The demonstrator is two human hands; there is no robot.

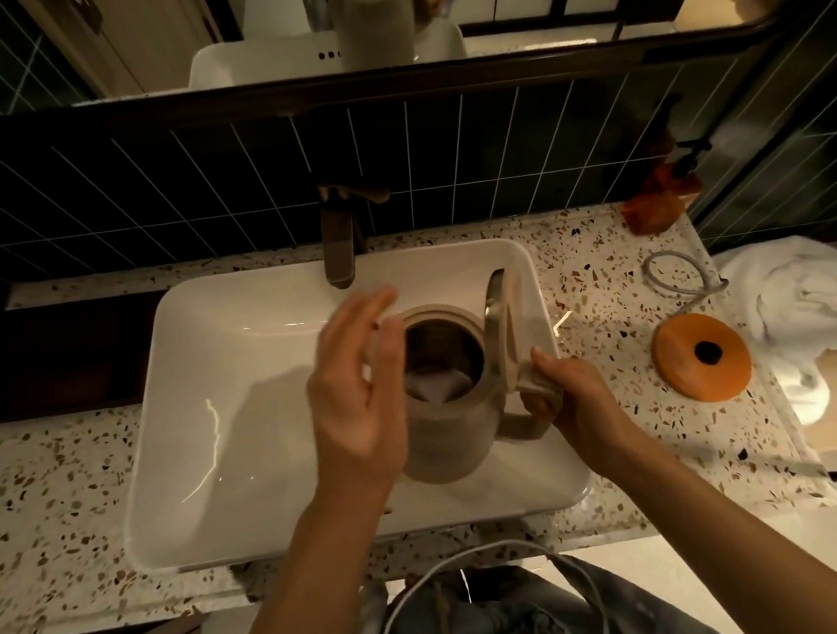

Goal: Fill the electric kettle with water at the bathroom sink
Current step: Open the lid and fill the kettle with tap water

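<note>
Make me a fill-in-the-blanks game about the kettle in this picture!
1. The kettle is held over the white ____.
2. The right hand holds the kettle by its ____.
3. The kettle's lid is flipped ____.
4. The round orange base sits on the counter to the ____ of the basin.

Missing words: sink; handle; open; right

L hand (357,390) open, fingers (369,306) spread; R hand (577,393) fist closed, gripping.
</note>
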